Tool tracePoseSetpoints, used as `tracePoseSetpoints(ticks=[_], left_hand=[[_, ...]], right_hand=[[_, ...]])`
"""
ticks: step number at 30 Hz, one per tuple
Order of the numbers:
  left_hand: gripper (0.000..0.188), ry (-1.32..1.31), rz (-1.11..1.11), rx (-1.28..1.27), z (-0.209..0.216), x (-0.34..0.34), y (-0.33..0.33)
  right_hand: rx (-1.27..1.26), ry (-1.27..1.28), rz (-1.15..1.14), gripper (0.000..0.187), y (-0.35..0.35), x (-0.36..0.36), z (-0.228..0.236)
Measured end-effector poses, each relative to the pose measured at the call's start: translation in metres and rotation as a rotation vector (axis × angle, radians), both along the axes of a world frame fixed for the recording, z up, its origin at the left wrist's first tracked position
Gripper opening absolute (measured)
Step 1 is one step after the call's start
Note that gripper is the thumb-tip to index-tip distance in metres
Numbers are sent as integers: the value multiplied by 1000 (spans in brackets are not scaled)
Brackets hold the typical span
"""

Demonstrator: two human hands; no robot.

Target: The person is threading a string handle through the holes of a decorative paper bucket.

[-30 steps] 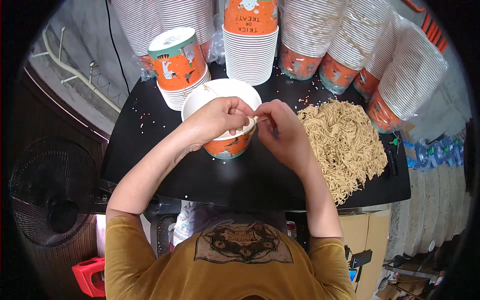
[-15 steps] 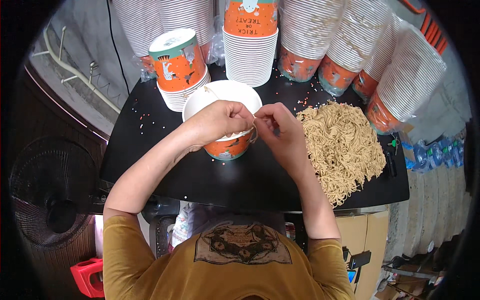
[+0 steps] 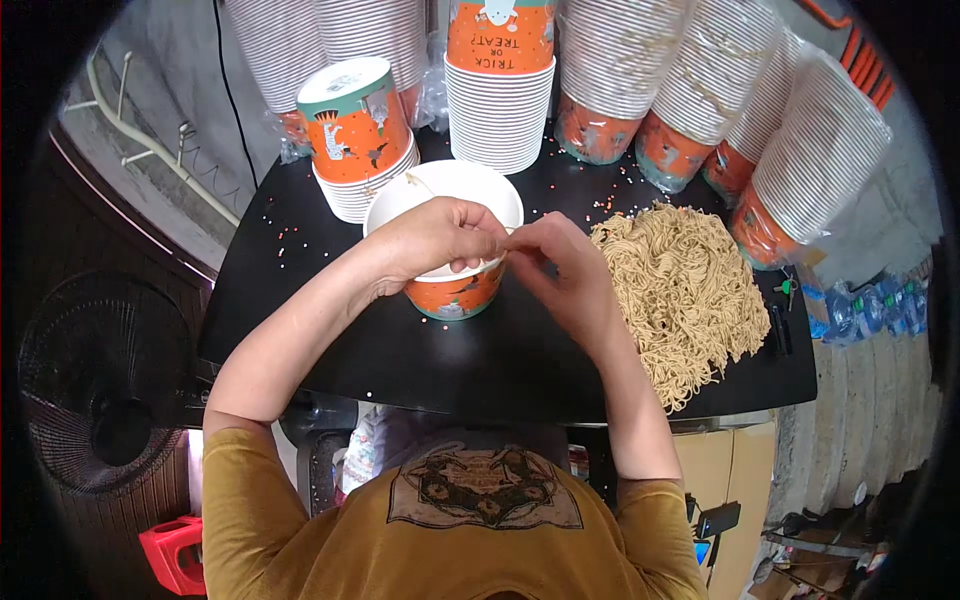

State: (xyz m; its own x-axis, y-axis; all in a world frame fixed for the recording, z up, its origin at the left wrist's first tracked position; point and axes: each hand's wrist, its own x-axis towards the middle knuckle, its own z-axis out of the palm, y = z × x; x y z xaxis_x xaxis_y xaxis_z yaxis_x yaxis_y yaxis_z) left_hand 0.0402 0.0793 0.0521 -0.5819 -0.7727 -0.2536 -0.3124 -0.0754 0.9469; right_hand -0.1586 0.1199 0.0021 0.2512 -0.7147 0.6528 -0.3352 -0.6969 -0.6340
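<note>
A white-lined paper bucket (image 3: 452, 297) with an orange printed side stands upright on the black table (image 3: 400, 372) in front of me. A short tan cord (image 3: 421, 184) shows at its far-left rim. My left hand (image 3: 450, 238) reaches over the bucket, thumb and forefinger pinched at the right rim. Touching it there is my right hand (image 3: 560, 262), its fingertips also pinched together. Between the two sets of fingertips is a bit of tan cord, mostly hidden by the fingers. Right of my right hand lies a large heap of tan cords (image 3: 685, 300).
Stacked paper buckets (image 3: 500, 115) line the far side, several wrapped in clear plastic (image 3: 820, 150). A shorter bucket stack (image 3: 355, 140) stands upside down at the left. Small coloured beads are scattered on the table. A black fan (image 3: 110, 400) stands left; keys (image 3: 787, 288) lie at the right edge.
My right fingers have closed in on the left fingertips at the rim, and the cord end that hung below them is now hidden. The bucket has hardly moved.
</note>
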Motion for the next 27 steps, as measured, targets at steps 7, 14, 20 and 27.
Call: tracePoseSetpoints(ticks=[7,14,20,27], left_hand=[[12,69,17,115,-4,4,-4],[16,301,-35,358,-5,12,-11],[25,319,-8,358,9,6,1],[31,198,-80,136,0,8,-4]], right_hand=[[31,7,-42,17,3,6,-2],[98,-48,-8,15,5,12,-1],[145,-14,-37,11,6,8,1],[210,-113,-21,10,6,13,1]])
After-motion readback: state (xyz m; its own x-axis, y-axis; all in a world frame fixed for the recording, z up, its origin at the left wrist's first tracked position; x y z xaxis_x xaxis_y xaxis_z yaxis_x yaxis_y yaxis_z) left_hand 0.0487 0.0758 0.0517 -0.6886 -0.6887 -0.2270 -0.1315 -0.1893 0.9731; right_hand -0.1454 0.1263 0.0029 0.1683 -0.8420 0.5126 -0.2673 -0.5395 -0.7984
